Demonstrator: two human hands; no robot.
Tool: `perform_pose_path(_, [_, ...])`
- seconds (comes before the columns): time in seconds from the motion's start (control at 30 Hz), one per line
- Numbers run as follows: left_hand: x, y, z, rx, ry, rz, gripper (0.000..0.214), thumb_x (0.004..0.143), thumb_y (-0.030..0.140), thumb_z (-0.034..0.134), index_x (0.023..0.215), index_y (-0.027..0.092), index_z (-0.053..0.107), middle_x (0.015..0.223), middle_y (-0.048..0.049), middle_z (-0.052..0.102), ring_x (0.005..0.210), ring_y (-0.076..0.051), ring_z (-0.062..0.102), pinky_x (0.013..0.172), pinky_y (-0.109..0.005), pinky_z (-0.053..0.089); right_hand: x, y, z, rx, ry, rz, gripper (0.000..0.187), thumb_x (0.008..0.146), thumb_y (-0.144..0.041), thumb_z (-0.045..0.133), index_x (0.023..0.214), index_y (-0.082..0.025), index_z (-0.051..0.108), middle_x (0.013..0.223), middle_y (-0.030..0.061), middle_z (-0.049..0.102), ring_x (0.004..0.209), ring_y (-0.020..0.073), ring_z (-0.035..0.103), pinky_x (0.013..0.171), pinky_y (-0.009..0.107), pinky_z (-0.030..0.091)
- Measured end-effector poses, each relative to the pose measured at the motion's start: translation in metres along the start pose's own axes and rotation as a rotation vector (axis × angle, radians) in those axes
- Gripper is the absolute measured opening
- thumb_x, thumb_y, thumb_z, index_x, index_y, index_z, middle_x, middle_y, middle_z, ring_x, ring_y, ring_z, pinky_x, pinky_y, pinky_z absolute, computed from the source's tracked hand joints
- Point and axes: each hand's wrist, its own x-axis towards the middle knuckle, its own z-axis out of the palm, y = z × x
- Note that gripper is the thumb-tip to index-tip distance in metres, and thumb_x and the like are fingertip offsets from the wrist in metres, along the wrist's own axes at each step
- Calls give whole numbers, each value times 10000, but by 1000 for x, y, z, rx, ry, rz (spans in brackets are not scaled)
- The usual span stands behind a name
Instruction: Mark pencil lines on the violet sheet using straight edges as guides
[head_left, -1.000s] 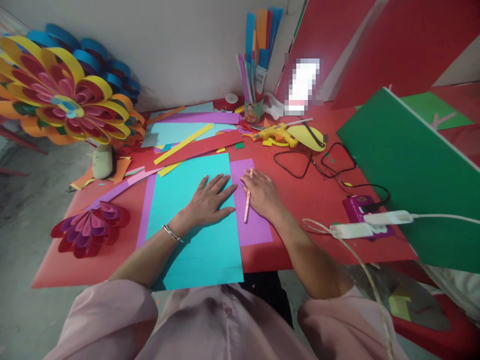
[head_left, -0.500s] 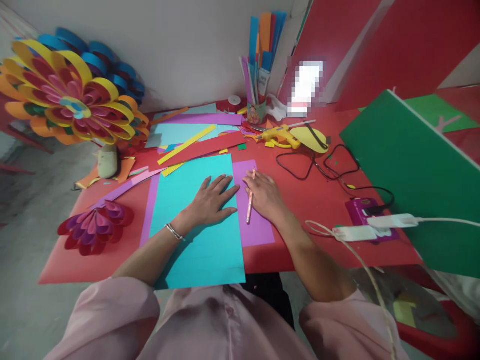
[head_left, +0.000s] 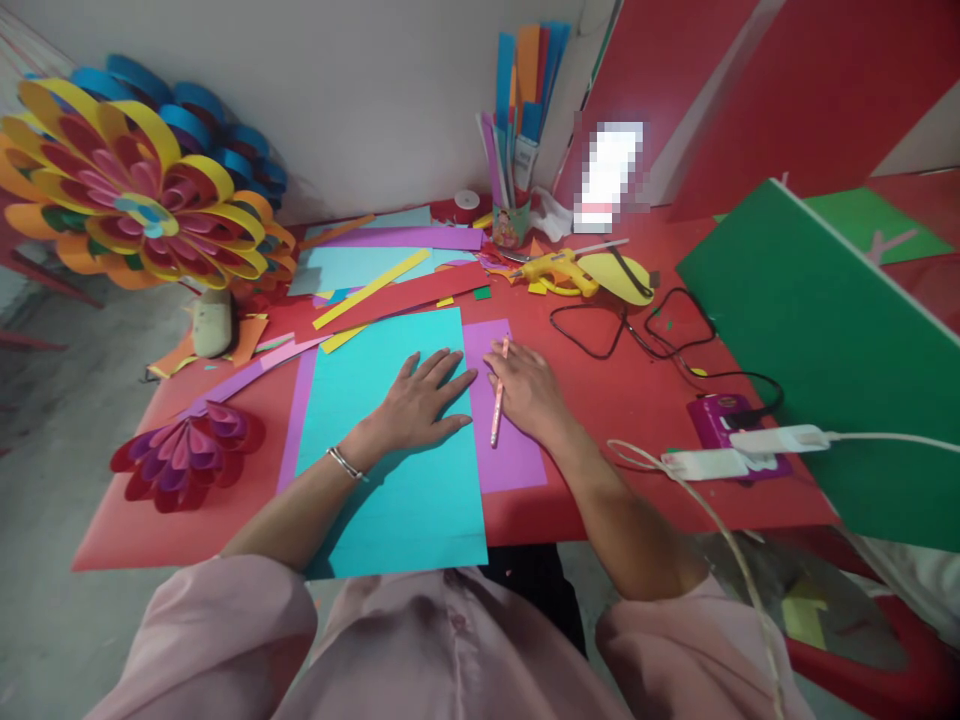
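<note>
My left hand [head_left: 427, 400] lies flat with fingers spread on a turquoise sheet of paper [head_left: 397, 510]. The sheet overlaps a purple sheet [head_left: 514, 465], which shows along both its sides, and its near edge hangs past the table edge. My right hand [head_left: 529, 385] rests on the purple sheet, its fingers closed on a pink patterned pencil [head_left: 498, 405] that slants toward me. The pencil stays just right of the turquoise sheet's edge.
Paper strips [head_left: 405, 300] lie beyond the sheets. A yellow glue gun [head_left: 559, 268] and its black cord sit back right, near a power strip [head_left: 727, 420] and green board [head_left: 832, 370]. At left are a red-purple paper flower [head_left: 187, 455] and a large multicoloured one [head_left: 150, 200].
</note>
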Motion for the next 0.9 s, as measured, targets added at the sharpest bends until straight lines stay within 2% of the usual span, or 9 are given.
perform_pose_path(0.13, [0,0,1,-11,9,-3,749,1029,750,401,1652,336,393,1739,-113,338,1606,-378,297,1293,-641,164,0,-1,-1,6,-11,12,337,1075,-222,472,1362,-179,644,1560,179,588,1509,311,490,1217,530,382])
perform_pose_path(0.4, [0,1,-2,27,-33,6,780,1041,756,334,1657,281,393,1739,-165,317,1615,-392,277,1274,-659,182,0,1,1,6,-2,7,355,1059,-203,491,1384,-184,632,1563,167,588,1511,314,488,1217,542,384])
perform_pose_path(0.9, [-2,1,4,9,-2,-19,747,1039,720,427,1664,314,371,1765,-138,260,1631,-385,238,1288,-668,157,-1,1,1,-1,4,-4,355,1058,-208,479,1374,-167,636,1563,179,586,1507,318,493,1220,540,385])
